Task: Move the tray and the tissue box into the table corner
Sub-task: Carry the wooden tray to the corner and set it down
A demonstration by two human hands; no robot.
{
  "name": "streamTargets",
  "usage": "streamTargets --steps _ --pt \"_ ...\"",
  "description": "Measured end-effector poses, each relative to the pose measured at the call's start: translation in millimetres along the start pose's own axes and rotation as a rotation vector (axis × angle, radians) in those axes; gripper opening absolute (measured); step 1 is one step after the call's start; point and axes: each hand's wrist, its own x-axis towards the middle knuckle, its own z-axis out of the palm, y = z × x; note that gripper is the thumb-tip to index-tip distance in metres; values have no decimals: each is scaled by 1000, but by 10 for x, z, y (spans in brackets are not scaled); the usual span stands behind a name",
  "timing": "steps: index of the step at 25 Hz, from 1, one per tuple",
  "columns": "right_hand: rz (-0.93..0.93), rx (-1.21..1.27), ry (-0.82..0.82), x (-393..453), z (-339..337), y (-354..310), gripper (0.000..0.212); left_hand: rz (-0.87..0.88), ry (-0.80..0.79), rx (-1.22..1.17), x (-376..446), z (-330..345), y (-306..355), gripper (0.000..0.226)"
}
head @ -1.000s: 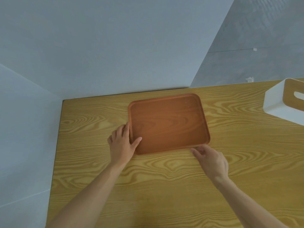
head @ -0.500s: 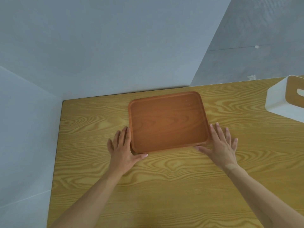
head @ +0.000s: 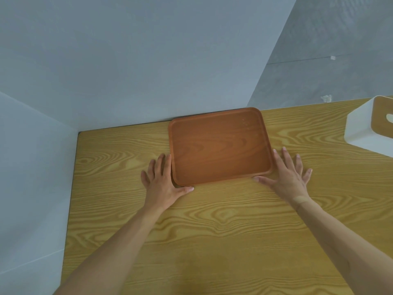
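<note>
Wooden table [head: 212, 231]: one tray [head: 219, 145], one tissue box [head: 365, 133]; left hand [head: 163, 184], right hand [head: 291, 177], fingers spread flat.

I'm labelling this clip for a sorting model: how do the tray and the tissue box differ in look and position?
The tray is flat, shallow and reddish-brown; the tissue box is tall and white with a wooden top. The tray lies whole in view between the left hand and right hand; the tissue box sits untouched, cut off by the right edge. Both rest on the table.
</note>
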Motion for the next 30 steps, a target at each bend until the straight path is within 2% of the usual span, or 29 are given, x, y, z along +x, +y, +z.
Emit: streamTargets --steps 7,11,13,20,30 --pt "-2 2 -2 16 -38 -26 121 -14 -14 -11 73 -28 4 135" --pt "-31 73 -32 36 -116 -40 133 -42 -40 -64 91 -38 -12 143" --pt "-44 70 -61 55 -150 -57 132 -47 -62 -72 111 -46 -20 145" --pt "-28 89 -89 79 -181 -138 127 -50 -50 -55 115 -109 -28 132" --pt "-17 80 -103 94 -31 -216 126 -66 -38 -67 95 -178 -192 128"
